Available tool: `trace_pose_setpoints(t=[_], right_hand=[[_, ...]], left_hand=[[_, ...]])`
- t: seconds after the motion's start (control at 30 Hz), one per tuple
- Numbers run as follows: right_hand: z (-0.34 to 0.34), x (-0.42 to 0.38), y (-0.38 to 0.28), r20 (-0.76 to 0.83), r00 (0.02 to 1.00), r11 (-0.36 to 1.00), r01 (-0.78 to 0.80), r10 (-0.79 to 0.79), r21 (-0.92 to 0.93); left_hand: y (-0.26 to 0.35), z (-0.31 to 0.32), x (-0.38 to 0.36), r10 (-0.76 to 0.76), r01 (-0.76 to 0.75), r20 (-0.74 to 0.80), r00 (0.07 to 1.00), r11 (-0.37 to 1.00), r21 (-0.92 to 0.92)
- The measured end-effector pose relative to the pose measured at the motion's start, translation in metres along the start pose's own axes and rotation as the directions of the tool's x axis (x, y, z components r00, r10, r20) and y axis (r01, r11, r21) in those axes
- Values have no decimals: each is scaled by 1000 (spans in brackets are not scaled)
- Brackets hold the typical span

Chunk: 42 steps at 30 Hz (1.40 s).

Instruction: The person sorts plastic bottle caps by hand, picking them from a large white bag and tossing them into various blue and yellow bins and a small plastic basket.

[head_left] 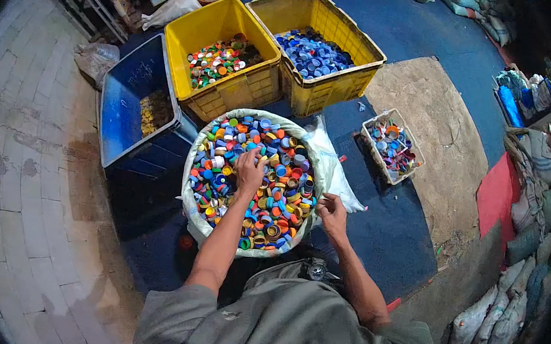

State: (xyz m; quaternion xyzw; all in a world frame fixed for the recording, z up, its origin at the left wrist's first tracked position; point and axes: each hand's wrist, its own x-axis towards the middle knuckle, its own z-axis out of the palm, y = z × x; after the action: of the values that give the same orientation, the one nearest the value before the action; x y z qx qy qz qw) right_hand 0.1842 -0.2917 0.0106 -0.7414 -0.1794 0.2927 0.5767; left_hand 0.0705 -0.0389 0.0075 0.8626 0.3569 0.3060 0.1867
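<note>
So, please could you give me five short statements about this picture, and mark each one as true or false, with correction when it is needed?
1. The left hand is over the mixed caps in the pale sack. True.
2. The right hand is inside the blue bin. False: it is at the right edge of the pale sack.
3. The right yellow bin contains blue caps. True.
4. The small crate stands to the left of the pale sack in the picture. False: it stands to the right.
5. All the mixed caps are white. False: they show many colours, such as blue, orange, yellow and green.
</note>
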Motion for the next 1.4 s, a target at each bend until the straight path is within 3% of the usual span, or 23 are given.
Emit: trace_pose_setpoints(t=[0.03, 0.1, 0.13, 0.23, 0.27, 0.3, 0.37, 0.5, 0.57, 0.67, 0.8, 0.9, 1.07, 1.23, 1.27, 1.33, 1.4], right_hand=[[1, 0, -2, -5, 1000, 999, 17, -18, -35], [7, 1, -8, 7, 999, 995, 53, -52, -88], [11, 3, -12, 23, 997, 992, 73, -71, -106], [28, 8, -37, 50, 988, 973, 150, -143, -176], [36, 12, -45, 56, 983, 963, 181, -174, -201], [43, 19, -47, 57, 964, 930, 264, -258, -256], [59, 36, -38, 71, 905, 836, 415, -419, -358], [87, 57, -40, 38, 856, 671, 430, -515, -604], [98, 63, -42, 49, 851, 651, 435, -522, -622], [110, 68, -46, 109, 845, 559, 437, -524, -704], [123, 72, -53, 120, 846, 525, 427, -519, -736], [132, 77, -55, 74, 902, 532, 315, -425, -786], [135, 81, -50, 63, 890, 499, 310, -451, -809], [120, 75, -59, 20, 928, 715, 300, -372, -631], [115, 69, -62, -31, 922, 706, 273, -385, -654], [100, 60, -66, -90, 933, 874, 288, -348, -391], [87, 60, -47, -118, 928, 929, 332, -352, -161]], left_hand=[[1, -2, -1, -147, 145, 3, 989, 973, -178], [1, -5, -5, -419, 400, 81, 905, 767, -502], [-2, -7, -9, -425, 353, -9, 905, 763, -541], [-6, -32, -20, -618, 447, 229, 752, 223, -867], [2, -45, -24, -676, 419, 277, 683, 53, -906], [1, -52, -31, -657, 393, 268, 704, 47, -918], [-7, -61, -48, -638, 339, 322, 700, -99, -935], [-14, -73, -78, -568, 264, 463, 681, -400, -878], [-8, -77, -89, -624, 252, 516, 587, -465, -849], [-9, -77, -110, -626, 255, 582, 519, -537, -804], [0, -80, -126, -664, 277, 593, 456, -527, -804], [-1, -76, -134, -658, 346, 588, 470, -475, -809], [2, -74, -123, -655, 403, 607, 451, -457, -793], [-3, -60, -102, -701, 564, 511, 497, -187, -805], [-5, -56, -96, -707, 602, 488, 512, -110, -791], [-13, -47, -83, -724, 682, 434, 536, 68, -728], [-23, -31, -72, -706, 688, 304, 639, 347, -638]])
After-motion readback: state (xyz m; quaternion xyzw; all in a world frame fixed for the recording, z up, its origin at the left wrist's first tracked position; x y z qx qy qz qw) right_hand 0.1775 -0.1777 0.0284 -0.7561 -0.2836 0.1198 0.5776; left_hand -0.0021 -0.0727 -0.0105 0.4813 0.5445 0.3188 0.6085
